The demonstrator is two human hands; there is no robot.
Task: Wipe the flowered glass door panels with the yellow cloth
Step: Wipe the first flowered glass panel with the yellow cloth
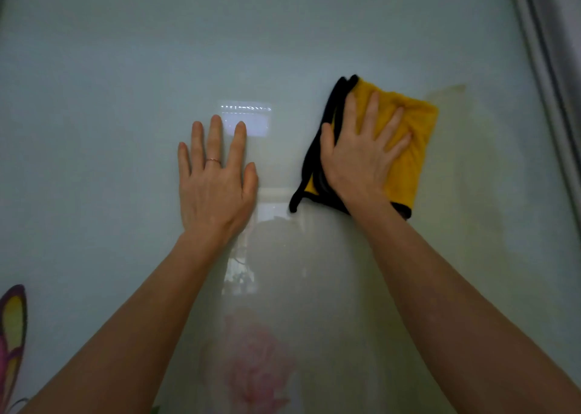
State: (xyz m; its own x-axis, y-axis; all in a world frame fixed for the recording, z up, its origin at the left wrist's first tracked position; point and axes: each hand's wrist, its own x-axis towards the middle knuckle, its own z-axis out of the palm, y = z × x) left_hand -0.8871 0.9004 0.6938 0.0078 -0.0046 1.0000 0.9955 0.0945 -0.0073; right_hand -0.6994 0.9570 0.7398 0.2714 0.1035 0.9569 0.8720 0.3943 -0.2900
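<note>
Forearms [125, 335] nearest; left hand [217, 181] flat on glass door panel [125, 68], fingers straight, holds nothing. Right hand [358, 159] flat, fingers spread, presses folded yellow cloth [408, 149] on panel, upper right. Suggest even palm pressure, overlapping strokes toward dull patch [452, 105] beside cloth. Count: two hands, one cloth, one panel, one pink flower [254, 366], one butterfly [11, 325].

Home interior, glossy glass door panel [94, 99] printed with pink flower [251, 363] and butterfly [12, 328], grey frame [547, 52]
</note>
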